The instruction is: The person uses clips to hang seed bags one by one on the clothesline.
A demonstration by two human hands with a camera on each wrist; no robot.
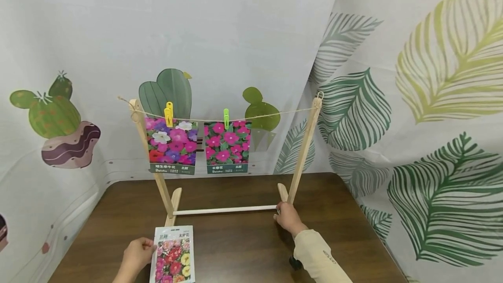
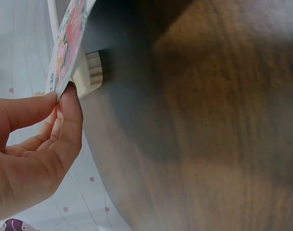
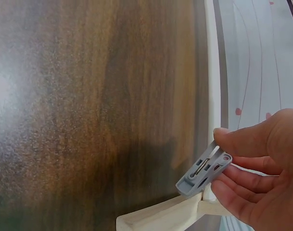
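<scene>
My left hand [image 1: 137, 254] pinches the left edge of a seed packet [image 1: 173, 257] with red, pink and yellow flowers, held in front of the rack's left foot. In the left wrist view, thumb and fingertips meet on the packet's [image 2: 69, 45] corner. A grey clothespin [image 3: 203, 169] sits between the thumb and fingers of my right hand [image 3: 257, 168], near the rack's right foot [image 3: 156, 216]. From the string [image 1: 267, 115] hang two flower packets: a mixed-colour one [image 1: 173, 147] under a yellow clothespin [image 1: 169, 115], and a pink one [image 1: 227, 147] under a green clothespin [image 1: 226, 118].
The wooden rack has a left post [image 1: 159, 182], a right post [image 1: 302, 156] and a low white crossbar [image 1: 224, 210]. It stands on a brown table [image 1: 235, 243]. Behind hangs a white curtain [image 1: 243, 34] printed with cacti and leaves.
</scene>
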